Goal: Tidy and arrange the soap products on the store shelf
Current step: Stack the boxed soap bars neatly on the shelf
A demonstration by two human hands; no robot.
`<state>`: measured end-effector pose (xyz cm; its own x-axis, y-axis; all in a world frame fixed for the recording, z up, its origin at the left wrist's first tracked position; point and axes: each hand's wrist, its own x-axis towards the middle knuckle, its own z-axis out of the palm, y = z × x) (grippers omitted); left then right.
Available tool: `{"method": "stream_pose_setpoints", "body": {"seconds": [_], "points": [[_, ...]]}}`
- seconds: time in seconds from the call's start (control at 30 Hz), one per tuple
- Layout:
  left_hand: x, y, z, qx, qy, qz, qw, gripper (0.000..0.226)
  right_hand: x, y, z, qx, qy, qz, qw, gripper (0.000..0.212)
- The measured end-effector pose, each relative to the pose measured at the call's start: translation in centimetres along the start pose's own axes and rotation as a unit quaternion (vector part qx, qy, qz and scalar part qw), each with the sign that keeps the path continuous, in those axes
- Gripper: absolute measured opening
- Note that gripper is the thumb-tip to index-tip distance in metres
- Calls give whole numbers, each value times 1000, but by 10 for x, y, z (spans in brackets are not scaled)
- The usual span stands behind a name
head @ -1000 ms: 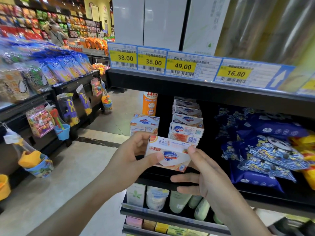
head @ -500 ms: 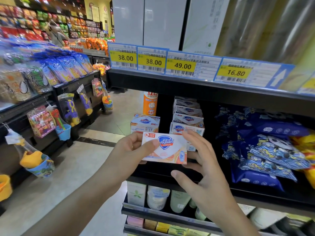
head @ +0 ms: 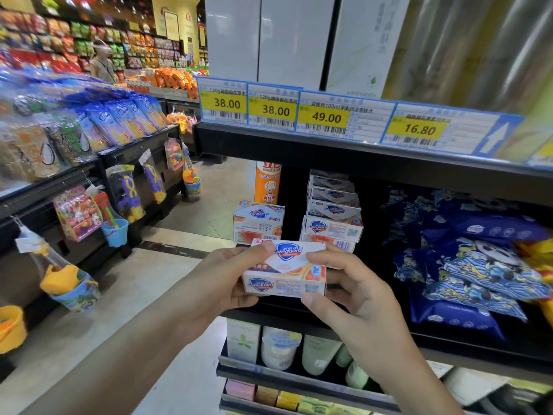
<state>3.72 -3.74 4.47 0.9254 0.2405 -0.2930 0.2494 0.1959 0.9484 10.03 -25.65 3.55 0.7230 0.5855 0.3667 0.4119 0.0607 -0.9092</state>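
A Safeguard soap box [head: 284,269] is held out in front of the shelf [head: 299,310], clamped at both ends: the left hand [head: 223,283] grips its left end with the thumb laid over the top, and the right hand [head: 356,292] pinches its right end, thumb beneath the lower corner and fingers curled behind. The box is carried level, logo face tilted toward the camera, just in front of the taller stack of soap boxes [head: 332,214], with the shorter stack [head: 258,223] beside an orange spray can [head: 267,184] to the left. Which pile is intended cannot be told; the shorter stack looks the likelier home. For a neat result, the box should be kept square to the shelf edge, its logo turned the same way as its neighbours, and lowered flat rather than dropped on one corner. The light cardboard is easily crushed, so only a gentle grip is called for, and the stacks behind should not be nudged. The blue snack packets [head: 466,265] to the right are best left alone.
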Motion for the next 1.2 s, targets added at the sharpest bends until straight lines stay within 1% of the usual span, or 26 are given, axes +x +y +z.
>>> {"method": "stream_pose_setpoints", "body": {"seconds": [0.1,0.17,0.2,0.3,0.33,0.43,0.53,0.6,0.63,0.7,0.77,0.8,0.87,0.93,1.0,1.2], "points": [[-1,0,-2,16,-2,13,1000,66,1,-1,1,32,7,27,999,47],[-3,-1,-4,37,-11,51,998,58,1,0,2,60,17,41,997,42],[-3,-2,-5,50,-19,79,995,61,1,0,3,76,25,48,996,41],[-8,-6,-11,124,-33,156,979,87,2,2,4,103,43,60,992,41],[-8,-7,-12,146,-35,174,973,89,2,3,4,105,46,61,992,41],[-6,-9,-15,176,-11,201,964,81,4,7,5,103,43,67,992,41],[1,-12,-18,168,8,209,963,79,5,10,4,89,22,76,993,46],[5,-13,-21,158,14,214,964,75,5,14,2,60,25,86,994,52],[7,-12,-23,159,24,218,963,73,5,16,1,34,41,89,995,51],[14,-5,-29,176,59,228,956,72,6,26,-3,-50,95,83,991,36],[25,4,-37,198,101,243,944,77,5,38,-9,-166,131,62,975,17],[31,9,-40,208,118,251,938,79,5,44,-12,-225,129,50,964,11],[46,19,-48,235,145,266,923,80,3,56,-16,-309,111,31,944,9],[62,26,-54,256,162,275,913,80,2,62,-17,-340,102,30,935,11],[78,34,-59,269,169,270,909,82,1,66,-16,-361,98,20,927,12],[112,43,-67,282,138,231,921,85,0,67,-16,-342,100,26,934,13]]}}
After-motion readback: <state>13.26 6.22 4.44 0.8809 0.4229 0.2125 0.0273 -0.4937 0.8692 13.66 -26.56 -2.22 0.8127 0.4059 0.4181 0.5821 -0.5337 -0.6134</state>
